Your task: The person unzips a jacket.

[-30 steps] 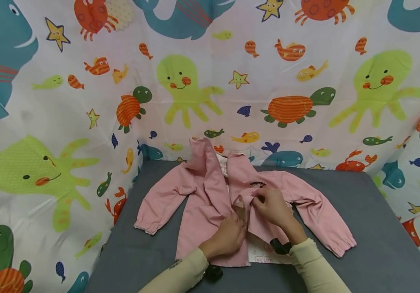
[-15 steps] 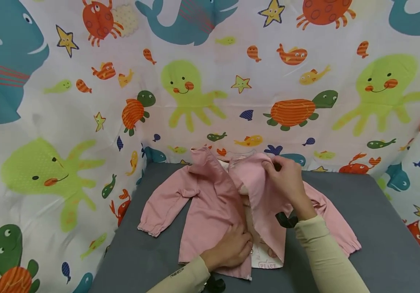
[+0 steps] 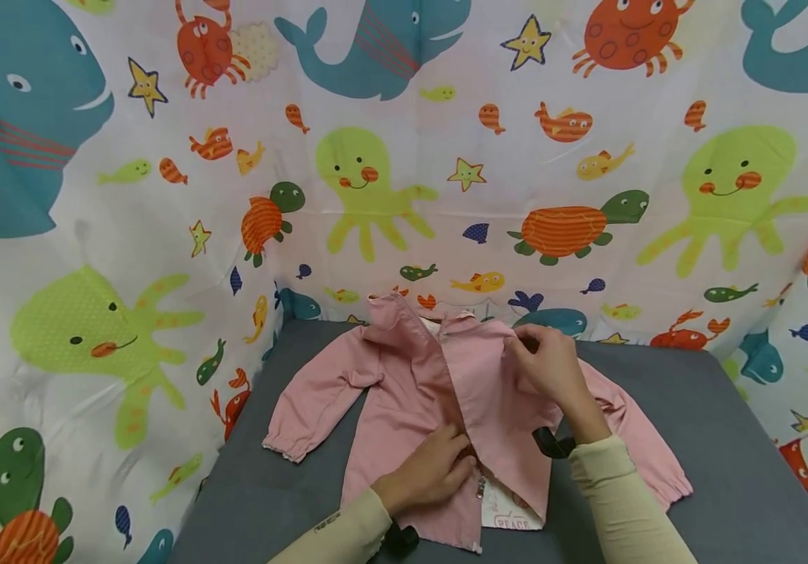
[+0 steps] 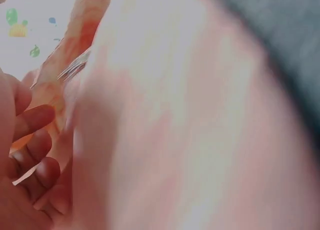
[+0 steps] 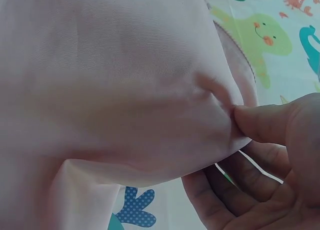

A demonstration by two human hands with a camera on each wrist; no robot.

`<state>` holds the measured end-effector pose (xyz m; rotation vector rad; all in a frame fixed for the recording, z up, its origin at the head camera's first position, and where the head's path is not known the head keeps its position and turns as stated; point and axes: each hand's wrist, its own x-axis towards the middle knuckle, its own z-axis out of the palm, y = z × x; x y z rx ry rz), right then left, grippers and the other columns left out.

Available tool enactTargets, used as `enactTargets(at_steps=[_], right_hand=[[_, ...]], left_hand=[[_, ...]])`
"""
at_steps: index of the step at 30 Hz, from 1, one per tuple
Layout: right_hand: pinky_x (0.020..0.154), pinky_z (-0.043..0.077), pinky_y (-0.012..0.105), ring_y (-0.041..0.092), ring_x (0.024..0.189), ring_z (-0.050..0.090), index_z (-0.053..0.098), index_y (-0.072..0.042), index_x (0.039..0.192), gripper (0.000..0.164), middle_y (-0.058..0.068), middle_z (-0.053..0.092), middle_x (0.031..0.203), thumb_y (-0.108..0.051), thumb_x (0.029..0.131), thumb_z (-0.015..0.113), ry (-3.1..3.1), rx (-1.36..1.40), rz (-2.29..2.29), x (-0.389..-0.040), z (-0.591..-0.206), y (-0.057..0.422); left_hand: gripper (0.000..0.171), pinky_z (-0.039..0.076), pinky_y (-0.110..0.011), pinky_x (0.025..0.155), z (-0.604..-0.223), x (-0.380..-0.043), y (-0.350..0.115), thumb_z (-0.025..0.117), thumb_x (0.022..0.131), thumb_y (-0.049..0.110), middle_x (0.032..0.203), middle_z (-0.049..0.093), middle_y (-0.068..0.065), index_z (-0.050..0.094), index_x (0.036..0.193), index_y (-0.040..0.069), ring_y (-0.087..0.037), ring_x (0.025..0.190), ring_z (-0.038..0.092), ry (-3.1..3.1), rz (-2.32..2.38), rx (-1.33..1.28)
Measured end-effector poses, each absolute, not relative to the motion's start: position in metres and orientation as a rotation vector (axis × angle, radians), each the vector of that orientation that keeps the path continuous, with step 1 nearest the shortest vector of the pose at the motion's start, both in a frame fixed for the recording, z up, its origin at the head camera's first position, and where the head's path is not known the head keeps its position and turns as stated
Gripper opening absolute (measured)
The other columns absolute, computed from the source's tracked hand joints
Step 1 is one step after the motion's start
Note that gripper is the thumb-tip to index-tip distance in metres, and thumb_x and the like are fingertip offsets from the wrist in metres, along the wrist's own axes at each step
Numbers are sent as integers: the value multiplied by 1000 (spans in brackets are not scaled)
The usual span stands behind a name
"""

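A pink zip jacket is spread on the grey table, collar toward the back wall and sleeves out to both sides. My right hand pinches its right front panel near the shoulder between thumb and fingers; in the right wrist view the fabric bunches at the thumb tip. My left hand lies over the lower front opening, its fingers loosely bent at the zip edge. The left wrist view shows those fingers beside the pink cloth. A metal zipper pull and printed white lining show below.
The grey table extends around the jacket on both sides. Fabric walls printed with sea animals stand at the back, left and right. Black straps sit at both wrists.
My right hand moved up from mid-front to the shoulder, drawing the right panel up and over toward the middle. The left hand loosened from its curl at the zip edge and shifted slightly.
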<state>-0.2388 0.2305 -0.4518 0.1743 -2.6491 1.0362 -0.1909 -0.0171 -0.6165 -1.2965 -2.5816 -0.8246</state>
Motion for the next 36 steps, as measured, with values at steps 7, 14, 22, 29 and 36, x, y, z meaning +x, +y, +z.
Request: enactTargets(at_steps=[7,14,22,29,36], right_hand=[[89,62,52,30,98,71,80,-9,124,27,13,79,112,-27,107,68,-2643,169,1038,-243,-448,234],[93,62,56,32,101,74,80,-9,121,25,13,80,111,-27,108,69,-2641,159,1042,-245,-445,237],[92,62,56,32,102,73,79,-7,124,28,14,80,113,-27,108,67,-2626,119,1047,-247,-438,240],[91,61,53,30,99,72,79,-8,125,29,14,79,112,-28,108,68,-2592,133,1030,-253,-434,238],[97,60,61,40,114,70,78,-4,127,32,20,76,126,-25,106,68,-2574,184,912,-257,-442,232]], left_hand=[[10,50,-34,89,-594,-215,-32,62,107,15,111,62,-4,68,114,11,-20,100,54,-2441,-1025,-1105],[17,53,-39,90,-571,-243,-49,62,106,18,116,63,-7,70,120,11,-20,103,59,-2452,-1081,-889],[28,51,-49,99,-537,-273,-63,63,106,21,125,64,-13,71,127,5,-32,114,57,-2450,-1029,-755],[35,47,-58,110,-514,-289,-66,62,106,24,134,62,-18,68,131,1,-39,127,56,-2421,-865,-778],[44,43,-70,111,-500,-293,-64,67,104,27,147,59,-21,65,139,1,-46,137,52,-2426,-750,-676]])
